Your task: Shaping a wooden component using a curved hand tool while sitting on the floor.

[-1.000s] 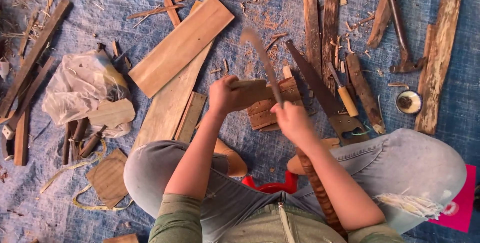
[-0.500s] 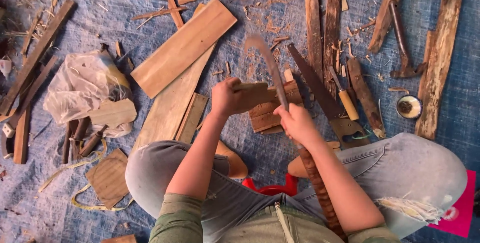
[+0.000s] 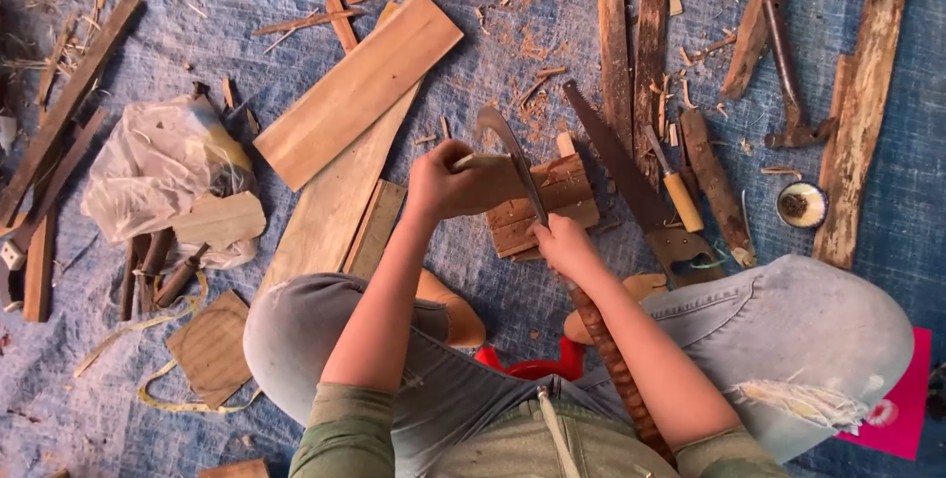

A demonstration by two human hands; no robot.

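Lowering blade [image 3: 512, 158] onto wood block [image 3: 540, 204] | right hand [image 3: 564, 244] grip clenched on handle | left hand [image 3: 455, 182] clasping block

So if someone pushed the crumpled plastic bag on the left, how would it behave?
The plastic bag looks thin and crumpled, so it would probably be floppy and light, deforming rather than sliding whole. A flat wood piece lies on its edge and may pin that side.

You get soft, even daylight — bright, no hard glare. Shadows stay faint and short; the upper-left corner falls dim. The blue tarp [image 3: 118, 409] reads sharp, the knife blade [image 3: 512, 158] slightly motion-blurred — mild wide-angle stretch at the edges.
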